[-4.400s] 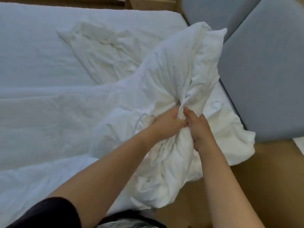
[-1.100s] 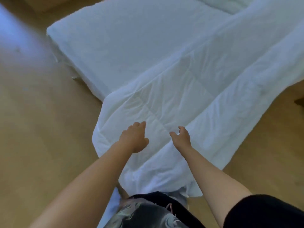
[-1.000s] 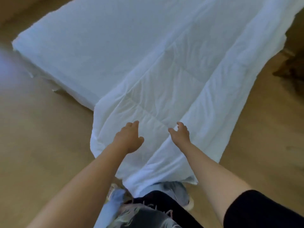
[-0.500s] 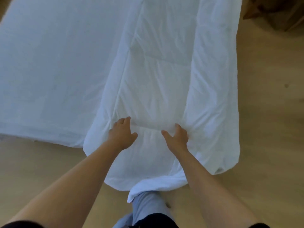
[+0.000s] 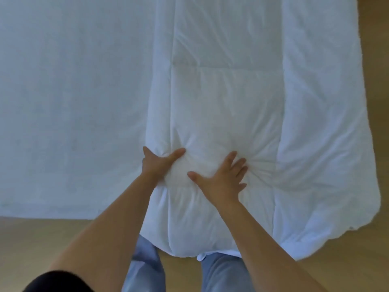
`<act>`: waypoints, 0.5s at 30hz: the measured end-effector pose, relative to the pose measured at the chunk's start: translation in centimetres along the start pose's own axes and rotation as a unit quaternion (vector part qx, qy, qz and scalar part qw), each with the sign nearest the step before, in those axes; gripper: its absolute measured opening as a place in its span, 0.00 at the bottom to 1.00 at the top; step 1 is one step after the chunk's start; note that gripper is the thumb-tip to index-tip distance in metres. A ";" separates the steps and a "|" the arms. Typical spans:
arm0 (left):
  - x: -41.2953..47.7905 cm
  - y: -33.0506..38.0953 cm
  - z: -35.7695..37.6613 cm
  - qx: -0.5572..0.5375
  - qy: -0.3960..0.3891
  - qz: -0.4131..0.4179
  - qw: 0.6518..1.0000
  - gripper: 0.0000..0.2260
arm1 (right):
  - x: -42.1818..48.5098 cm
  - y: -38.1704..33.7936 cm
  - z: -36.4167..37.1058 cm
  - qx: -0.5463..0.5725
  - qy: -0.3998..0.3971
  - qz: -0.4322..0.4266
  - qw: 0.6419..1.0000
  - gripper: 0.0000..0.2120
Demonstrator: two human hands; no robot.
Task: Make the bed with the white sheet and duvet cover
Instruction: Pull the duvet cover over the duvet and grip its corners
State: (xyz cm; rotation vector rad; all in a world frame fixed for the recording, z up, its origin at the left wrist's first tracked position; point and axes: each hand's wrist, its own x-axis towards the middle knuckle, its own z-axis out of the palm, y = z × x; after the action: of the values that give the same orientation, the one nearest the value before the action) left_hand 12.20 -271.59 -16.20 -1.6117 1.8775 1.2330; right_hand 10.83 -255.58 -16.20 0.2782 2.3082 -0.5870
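The white duvet (image 5: 227, 98) lies folded lengthwise along the right side of the bed, and its near end hangs over the bed's edge toward the floor. To its left, the white sheet (image 5: 69, 106) covers the mattress smoothly. My left hand (image 5: 159, 164) grips the duvet's left folded edge, thumb on top, and the cloth puckers around it. My right hand (image 5: 222, 179) presses flat on the duvet's middle with its fingers spread. The two hands are about a hand's width apart.
Wooden floor (image 5: 42, 241) runs along the near edge of the bed and up the right side. My legs in blue jeans (image 5: 145, 268) stand against the hanging end of the duvet.
I turned from the pillow end to the bed's foot and faced the duvet squarely. Both hands came down on it; the left now clasps the folded edge and the right presses flat.
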 end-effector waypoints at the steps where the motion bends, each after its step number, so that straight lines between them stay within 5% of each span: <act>1: 0.6 -0.1 0.0 0.007 0.006 -0.001 1.000 0.54 | 0.2 -0.1 0.8 -0.045 0.040 -0.016 0.998 0.60; 4: 1.5 -0.1 0.2 -0.092 -0.047 0.020 0.994 0.31 | 2.3 -0.6 3.7 -0.071 0.251 -0.107 0.959 0.29; 6: 0.7 0.0 -0.9 -0.160 -0.110 0.020 0.981 0.15 | 3.4 -2.5 3.9 -0.040 0.267 -0.117 0.956 0.13; 10: -2.2 1.2 -6.1 -0.237 -0.188 0.077 0.950 0.08 | 1.6 -6.1 4.0 0.004 0.315 -0.167 0.934 0.15; 15: -7.5 5.6 -20.3 -0.292 -0.254 0.211 0.898 0.07 | -7.4 -17.3 1.2 0.246 0.342 -0.244 0.874 0.17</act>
State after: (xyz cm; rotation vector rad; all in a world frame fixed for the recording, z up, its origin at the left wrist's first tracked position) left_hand 14.20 -283.59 2.58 -0.9478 1.6300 2.3142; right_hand 10.60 -271.50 -6.01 0.1432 2.8904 -1.5531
